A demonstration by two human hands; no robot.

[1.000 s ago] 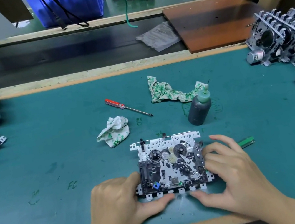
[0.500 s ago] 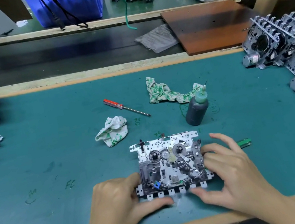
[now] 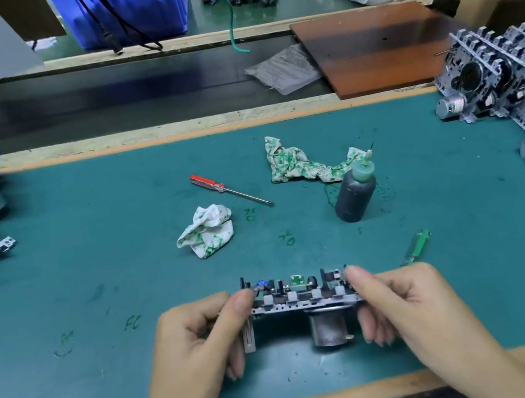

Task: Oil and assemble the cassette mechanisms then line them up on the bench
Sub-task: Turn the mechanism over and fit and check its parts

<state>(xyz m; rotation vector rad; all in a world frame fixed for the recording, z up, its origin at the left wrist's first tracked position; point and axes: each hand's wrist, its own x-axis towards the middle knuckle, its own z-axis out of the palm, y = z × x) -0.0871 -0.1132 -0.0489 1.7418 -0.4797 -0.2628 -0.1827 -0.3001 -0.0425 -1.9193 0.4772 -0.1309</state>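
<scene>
Teal matting (image 3: 98, 261) covers the bench out to its tan near edge. The left hand (image 3: 188, 346) and right hand (image 3: 414, 305) pinch the ends of a cassette mechanism (image 3: 300, 300), held edge-on above the near centre. Bare mat lies either side; finished mechanisms (image 3: 513, 87) crowd the far right edge, an oil bottle (image 3: 356, 195) stands beyond.

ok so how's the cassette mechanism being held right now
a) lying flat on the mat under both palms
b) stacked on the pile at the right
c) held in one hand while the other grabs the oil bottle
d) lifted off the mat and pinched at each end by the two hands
d: the left hand and right hand each pinch an end of the cassette mechanism, raised edge-on above the mat with its motor hanging below.
</scene>
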